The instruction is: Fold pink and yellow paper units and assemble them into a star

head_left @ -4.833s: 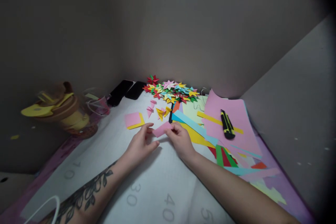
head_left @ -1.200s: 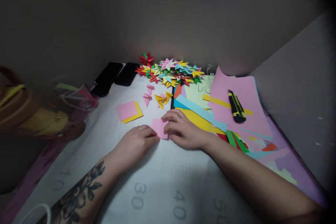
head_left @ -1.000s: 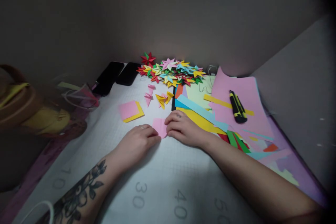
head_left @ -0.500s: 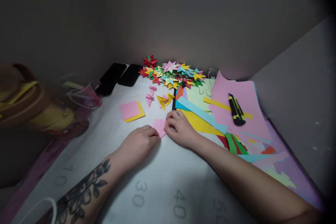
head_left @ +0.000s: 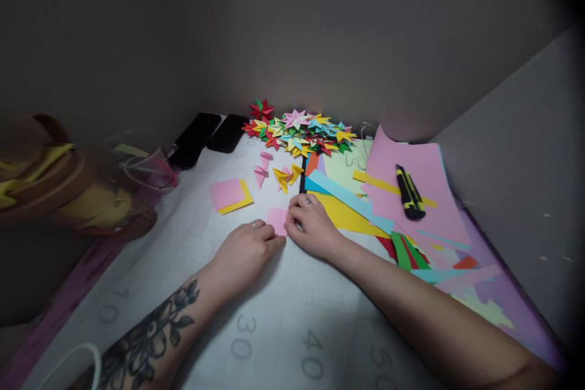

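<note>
From far, I watch the left hand (head_left: 249, 250) and the right hand (head_left: 313, 225), both narrow, pinching the paper (head_left: 276, 217) between them; its folding seems unfinished. Beyond both, stars (head_left: 296, 119) look complete; squares (head_left: 226, 193) lie unfolded.

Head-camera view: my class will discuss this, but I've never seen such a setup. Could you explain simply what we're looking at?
There is no machine: a person works with two bare hands, seen through a camera worn on the head, looking forward and down. The fingers of the left hand and right hand touch a small pink piece of paper; whether they pinch or merely press it is unclear. Underneath is a white, grid-lined sheet with printed numbers. Farther back sits a multicoloured heap of folded paper stars. To the right, a black-and-yellow utility knife lies on a large pink paper sheet.
</note>
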`<action>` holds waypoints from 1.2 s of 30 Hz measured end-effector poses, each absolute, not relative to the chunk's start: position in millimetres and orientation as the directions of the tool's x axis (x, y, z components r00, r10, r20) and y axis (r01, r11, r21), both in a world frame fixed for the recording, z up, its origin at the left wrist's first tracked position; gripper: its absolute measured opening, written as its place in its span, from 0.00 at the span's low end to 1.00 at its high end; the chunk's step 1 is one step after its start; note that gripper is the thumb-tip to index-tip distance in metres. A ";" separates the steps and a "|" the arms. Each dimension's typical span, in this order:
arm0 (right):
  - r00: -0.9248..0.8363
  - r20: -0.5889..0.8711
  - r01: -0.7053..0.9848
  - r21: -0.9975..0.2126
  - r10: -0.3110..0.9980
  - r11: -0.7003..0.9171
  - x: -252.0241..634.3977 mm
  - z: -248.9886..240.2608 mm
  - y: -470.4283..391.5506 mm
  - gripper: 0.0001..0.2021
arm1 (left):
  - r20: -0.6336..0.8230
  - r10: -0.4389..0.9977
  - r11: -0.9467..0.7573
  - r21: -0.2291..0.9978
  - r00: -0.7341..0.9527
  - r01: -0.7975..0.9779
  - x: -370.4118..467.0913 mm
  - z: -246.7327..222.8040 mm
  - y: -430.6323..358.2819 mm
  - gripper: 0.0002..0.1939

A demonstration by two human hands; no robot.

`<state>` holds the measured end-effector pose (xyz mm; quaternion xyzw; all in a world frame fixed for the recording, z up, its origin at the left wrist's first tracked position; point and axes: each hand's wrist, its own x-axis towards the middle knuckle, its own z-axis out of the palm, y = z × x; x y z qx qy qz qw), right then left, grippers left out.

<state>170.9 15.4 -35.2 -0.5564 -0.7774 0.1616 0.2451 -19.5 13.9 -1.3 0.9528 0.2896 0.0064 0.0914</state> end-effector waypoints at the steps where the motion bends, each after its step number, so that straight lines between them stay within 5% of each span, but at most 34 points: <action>1: -0.258 0.201 0.790 -0.519 0.945 0.326 170.3 -35.3 15.2 0.07 | -0.037 0.550 -0.819 0.172 0.834 0.548 -19.6 -1.3 13.5 0.13; 11: -0.237 0.194 0.837 -0.456 0.952 0.301 167.5 -29.3 4.1 0.07 | -0.132 0.599 -0.791 0.053 0.790 0.609 -9.7 7.3 -1.2 0.12; 19: -0.077 0.358 0.882 -0.410 0.931 0.231 182.2 -33.9 5.6 0.05 | -0.134 0.605 -0.784 0.072 0.785 0.617 -10.2 7.5 -1.0 0.12; 25: -0.499 0.486 0.583 -0.425 0.718 0.692 188.7 -32.9 -5.6 0.12 | -0.025 0.605 -0.784 0.155 0.796 0.601 -17.7 1.8 4.9 0.12; 31: -0.543 0.438 0.564 -0.442 0.716 0.698 189.7 -34.4 -4.6 0.16 | 0.188 0.656 -0.753 0.222 0.731 0.619 -30.2 -3.3 20.8 0.13; 36: -0.574 0.449 0.527 -0.437 0.685 0.729 189.2 -35.7 -1.1 0.17 | 0.214 0.599 -0.798 0.236 0.772 0.554 -31.6 -5.2 26.8 0.10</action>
